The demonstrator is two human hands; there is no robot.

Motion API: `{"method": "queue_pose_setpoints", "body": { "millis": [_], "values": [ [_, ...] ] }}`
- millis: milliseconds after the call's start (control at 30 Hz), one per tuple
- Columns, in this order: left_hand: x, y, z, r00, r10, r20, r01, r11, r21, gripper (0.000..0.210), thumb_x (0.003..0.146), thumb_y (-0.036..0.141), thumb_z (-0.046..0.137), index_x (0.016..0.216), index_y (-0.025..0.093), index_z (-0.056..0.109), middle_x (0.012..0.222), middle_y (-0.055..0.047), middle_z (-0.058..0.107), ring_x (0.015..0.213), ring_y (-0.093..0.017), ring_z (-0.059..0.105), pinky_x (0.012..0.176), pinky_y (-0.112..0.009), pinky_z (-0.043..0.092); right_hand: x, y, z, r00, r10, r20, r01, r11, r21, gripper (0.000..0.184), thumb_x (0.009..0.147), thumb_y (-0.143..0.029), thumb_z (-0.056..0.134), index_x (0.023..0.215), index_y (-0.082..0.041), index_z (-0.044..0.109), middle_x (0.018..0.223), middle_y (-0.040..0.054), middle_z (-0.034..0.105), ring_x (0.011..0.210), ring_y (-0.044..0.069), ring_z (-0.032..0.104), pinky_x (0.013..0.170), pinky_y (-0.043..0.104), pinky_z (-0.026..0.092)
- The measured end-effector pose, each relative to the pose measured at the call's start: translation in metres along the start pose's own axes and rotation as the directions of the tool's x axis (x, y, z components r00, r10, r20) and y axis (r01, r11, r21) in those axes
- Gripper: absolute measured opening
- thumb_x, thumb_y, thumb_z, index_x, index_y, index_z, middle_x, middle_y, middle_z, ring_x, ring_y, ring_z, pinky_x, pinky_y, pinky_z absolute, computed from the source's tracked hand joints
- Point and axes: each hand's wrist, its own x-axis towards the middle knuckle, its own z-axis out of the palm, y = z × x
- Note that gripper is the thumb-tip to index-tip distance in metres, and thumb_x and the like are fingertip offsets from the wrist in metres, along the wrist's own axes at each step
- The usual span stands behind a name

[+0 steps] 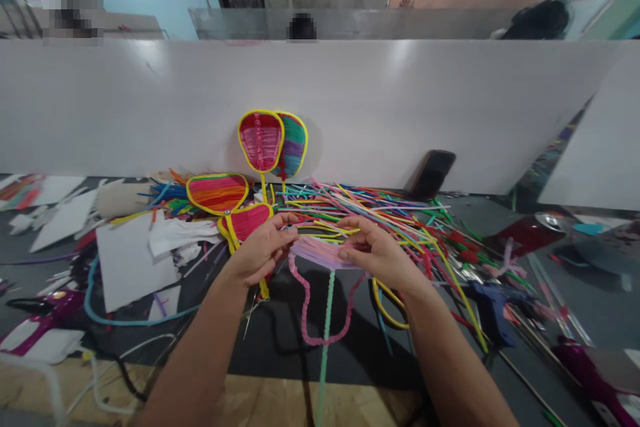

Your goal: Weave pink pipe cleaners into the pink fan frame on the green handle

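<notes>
A small panel of pink and lilac pipe cleaners (pixel 317 252), laid side by side, is held up between my hands. My left hand (pixel 263 250) pinches its left end with thumb and fingers. At the right end my right hand (pixel 377 253) grips it, thumb in front. Below the panel hangs a bumpy pink pipe-cleaner loop (pixel 306 320). A pale green pipe-cleaner stem (pixel 327 313) runs down from the panel across the loop. Just behind my left hand is a pink fan-shaped piece with a yellow rim (pixel 253 219).
Two yellow-rimmed fans (pixel 261 140) lean against a white partition (pixel 150 107). Many loose pipe cleaners (pixel 350 197) cover the table behind my hands. To the right are a phone (pixel 433 173), a red can (pixel 530 233) and a blue glue gun (pixel 493 313). Paper sheets (pixel 130 260) lie left.
</notes>
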Motion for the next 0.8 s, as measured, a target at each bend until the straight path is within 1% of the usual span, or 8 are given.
{"method": "queue_pose_setpoints", "body": {
  "millis": [67, 167, 233, 400, 500, 600, 667, 800],
  "values": [
    [-0.002, 0.002, 0.000, 1.000, -0.007, -0.001, 0.007, 1.000, 0.013, 0.044, 0.066, 0.028, 0.075, 0.098, 0.018, 0.047, 0.063, 0.005, 0.060, 0.051, -0.006, 0.056, 0.048, -0.014, 0.041, -0.002, -0.001, -0.002, 1.000, 0.000, 0.012, 0.000, 1.000, -0.011, 0.042, 0.075, -0.030, 0.065, 0.112, -0.020, 0.047, 0.064, -0.0052, 0.056, 0.055, 0.009, 0.050, 0.053, 0.021, 0.037],
    [-0.004, 0.003, 0.002, 0.999, -0.026, 0.030, 0.025, 1.000, 0.018, 0.052, 0.062, 0.024, 0.077, 0.101, 0.019, 0.044, 0.064, 0.005, 0.061, 0.053, -0.008, 0.058, 0.052, -0.017, 0.044, -0.003, -0.003, -0.002, 1.000, -0.004, 0.025, 0.004, 1.000, -0.019, 0.043, 0.076, -0.030, 0.064, 0.113, -0.020, 0.047, 0.066, -0.0043, 0.057, 0.057, 0.009, 0.050, 0.054, 0.021, 0.037],
    [-0.005, 0.003, 0.002, 0.999, -0.026, 0.039, 0.025, 0.999, 0.034, 0.056, 0.060, 0.022, 0.079, 0.102, 0.019, 0.042, 0.065, 0.004, 0.062, 0.054, -0.008, 0.058, 0.052, -0.017, 0.044, -0.004, -0.003, -0.001, 0.999, -0.004, 0.031, 0.005, 1.000, -0.017, 0.043, 0.076, -0.029, 0.064, 0.114, -0.020, 0.047, 0.067, -0.0042, 0.058, 0.057, 0.009, 0.050, 0.054, 0.021, 0.037],
    [-0.006, 0.002, 0.001, 0.999, 0.050, 0.018, -0.052, 0.987, 0.153, 0.053, 0.061, 0.020, 0.076, 0.101, 0.019, 0.041, 0.064, 0.006, 0.059, 0.052, -0.006, 0.053, 0.050, -0.016, 0.037, -0.003, -0.002, 0.001, 0.999, -0.018, 0.039, 0.018, 1.000, 0.007, 0.044, 0.075, -0.026, 0.064, 0.115, -0.021, 0.046, 0.066, -0.0050, 0.058, 0.056, 0.009, 0.051, 0.053, 0.021, 0.037],
    [-0.008, 0.002, 0.002, 0.993, 0.116, 0.000, -0.112, 0.959, 0.261, 0.049, 0.063, 0.019, 0.073, 0.099, 0.019, 0.040, 0.063, 0.007, 0.057, 0.052, -0.006, 0.051, 0.051, -0.016, 0.035, -0.002, -0.001, 0.003, 0.999, -0.022, 0.024, 0.022, 1.000, 0.005, 0.044, 0.075, -0.025, 0.064, 0.115, -0.021, 0.045, 0.067, -0.0044, 0.059, 0.057, 0.009, 0.053, 0.054, 0.021, 0.038],
    [-0.010, 0.004, 0.004, 0.986, 0.163, -0.028, -0.143, 0.924, 0.355, 0.046, 0.063, 0.018, 0.071, 0.097, 0.019, 0.039, 0.061, 0.008, 0.056, 0.052, -0.006, 0.049, 0.051, -0.016, 0.034, -0.002, -0.001, 0.005, 1.000, -0.016, 0.018, 0.016, 1.000, 0.003, 0.045, 0.075, -0.024, 0.064, 0.115, -0.021, 0.045, 0.067, -0.0049, 0.058, 0.057, 0.009, 0.052, 0.054, 0.021, 0.038],
    [-0.011, 0.005, 0.003, 0.989, 0.151, -0.007, -0.138, 0.924, 0.358, 0.046, 0.064, 0.020, 0.071, 0.097, 0.019, 0.039, 0.062, 0.008, 0.056, 0.052, -0.006, 0.048, 0.051, -0.016, 0.035, -0.002, -0.002, 0.005, 1.000, -0.010, 0.026, 0.010, 1.000, 0.011, 0.046, 0.075, -0.026, 0.064, 0.116, -0.021, 0.045, 0.066, -0.0055, 0.057, 0.056, 0.009, 0.051, 0.053, 0.021, 0.038],
    [-0.010, 0.006, -0.002, 0.997, 0.058, 0.059, -0.071, 0.965, 0.252, 0.040, 0.071, 0.034, 0.068, 0.100, 0.018, 0.045, 0.060, 0.006, 0.054, 0.051, -0.006, 0.048, 0.049, -0.016, 0.034, -0.003, -0.004, 0.004, 0.998, -0.012, 0.054, 0.010, 0.999, 0.037, 0.048, 0.075, -0.028, 0.064, 0.118, -0.020, 0.044, 0.067, -0.0047, 0.058, 0.057, 0.009, 0.051, 0.053, 0.021, 0.037]
  ]
}}
